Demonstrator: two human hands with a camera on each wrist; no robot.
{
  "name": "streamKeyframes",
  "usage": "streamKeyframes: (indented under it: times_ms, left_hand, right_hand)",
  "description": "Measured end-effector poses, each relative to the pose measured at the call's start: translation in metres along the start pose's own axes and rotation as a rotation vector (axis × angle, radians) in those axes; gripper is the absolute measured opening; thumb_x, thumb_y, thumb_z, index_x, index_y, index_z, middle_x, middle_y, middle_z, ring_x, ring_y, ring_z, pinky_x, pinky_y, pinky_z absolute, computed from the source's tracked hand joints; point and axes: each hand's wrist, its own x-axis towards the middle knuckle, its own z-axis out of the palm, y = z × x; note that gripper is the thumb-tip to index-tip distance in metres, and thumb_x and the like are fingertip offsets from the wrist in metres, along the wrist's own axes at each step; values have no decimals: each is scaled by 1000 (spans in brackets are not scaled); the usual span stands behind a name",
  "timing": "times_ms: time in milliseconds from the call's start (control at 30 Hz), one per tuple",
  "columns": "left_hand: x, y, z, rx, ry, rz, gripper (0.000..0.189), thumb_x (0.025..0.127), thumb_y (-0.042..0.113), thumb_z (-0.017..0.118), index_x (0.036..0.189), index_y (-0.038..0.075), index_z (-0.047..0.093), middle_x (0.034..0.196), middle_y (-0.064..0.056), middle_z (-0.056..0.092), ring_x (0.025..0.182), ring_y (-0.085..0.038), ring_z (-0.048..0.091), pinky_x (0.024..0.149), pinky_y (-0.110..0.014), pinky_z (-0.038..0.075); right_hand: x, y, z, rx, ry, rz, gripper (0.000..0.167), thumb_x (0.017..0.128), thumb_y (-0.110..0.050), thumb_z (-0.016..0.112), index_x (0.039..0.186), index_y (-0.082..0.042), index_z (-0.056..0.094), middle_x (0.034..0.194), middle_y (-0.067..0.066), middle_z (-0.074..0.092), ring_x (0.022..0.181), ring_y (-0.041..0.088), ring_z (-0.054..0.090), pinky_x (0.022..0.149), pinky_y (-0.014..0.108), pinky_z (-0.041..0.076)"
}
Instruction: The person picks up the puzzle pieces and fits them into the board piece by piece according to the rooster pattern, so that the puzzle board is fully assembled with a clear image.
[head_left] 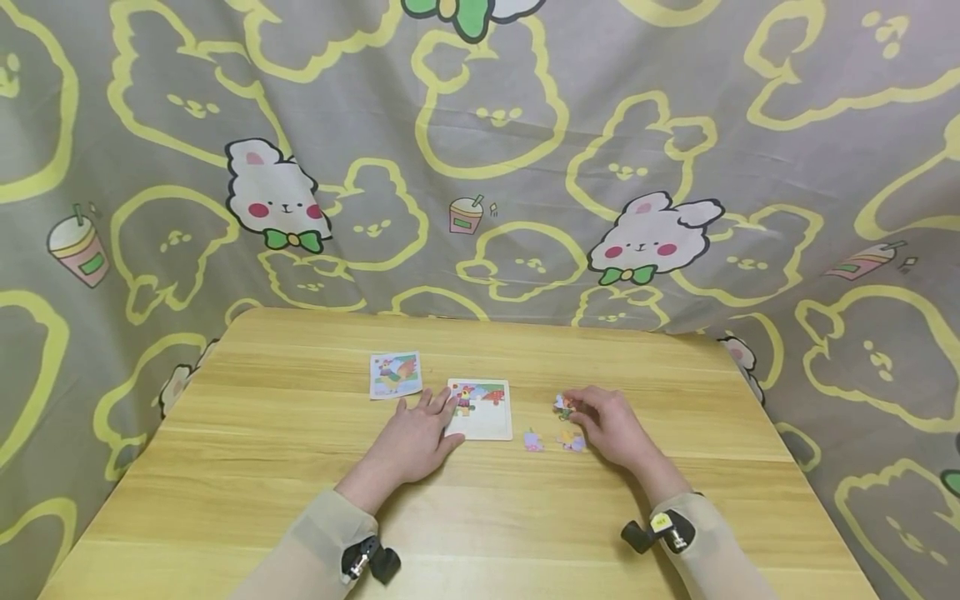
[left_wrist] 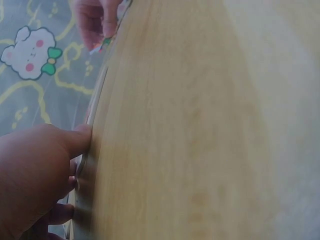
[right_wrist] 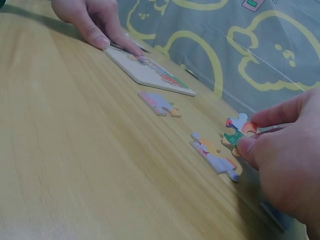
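A: The left hand (head_left: 412,437) lies spread, its fingers quite straight, while the right hand (head_left: 615,425) is narrow, the thumb and fingers pinching a multicoloured piece (right_wrist: 234,136). Is it only one piece?

B: I cannot tell; another may be overlapping with it. If so, one of them could slip out, because the hold is only at the fingertips.

A: Let us go from the left, then.

B: A picture card (head_left: 396,377) lies on the table (head_left: 247,467), at the far left, near the left fingertips. If this hand slides farther, the card could be pushed away.

A: And the puzzle board (head_left: 495,429)?

B: It lies to the right of the card and a little nearer, with the left hand resting on its left side. The fitted pieces (head_left: 491,393) are along the far and left parts; the near right part is bare. I think that uneven pressing at the left could tilt the board or loosen a fitted piece.

A: What is more to the right?

B: The lavender piece (head_left: 533,441) is just beside the near right corner of the board. Then comes the orange-and-lavender piece (head_left: 570,440), just nearer than the pinching fingers. The right thumb could knock it, being so close. As for the multicoloured piece, it could jam against its neighbours if it were set down wrongly turned.
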Motion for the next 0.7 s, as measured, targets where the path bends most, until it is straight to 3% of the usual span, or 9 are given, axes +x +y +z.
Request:
streamKeyframes:
  times_ms: [167, 367, 700]
  left_hand:
    - [0, 1, 0, 0, 4, 1, 69, 109, 51, 51, 158, 3, 48, 165, -17, 41, 148, -47, 40, 112, -74, 34]
    - [-1, 1, -1, 0, 8, 3, 69, 110, 51, 52, 158, 2, 48, 165, -17, 41, 148, -47, 41, 112, -75, 34]
    - [-1, 2, -1, -2, 3, -1, 69, 110, 51, 51, 159, 2, 47, 165, -17, 40, 148, -47, 40, 112, -74, 33]
  right_hand:
    - [-2, 3, 1, -49, 0, -17, 38, 89, 5, 81, 125, -8, 76, 100, -5, 74, 76, 8, 57, 76, 36, 38]
    - [-3, 5, 2, -40, -32, -8, 37, 92, 3, 79, 126, -10, 75, 106, -6, 74, 87, 9, 64, 82, 38, 34]
    - [-3, 5, 4, -42, -8, 32, 32, 94, -1, 78, 125, -4, 71, 96, -6, 67, 87, 15, 62, 87, 43, 39]
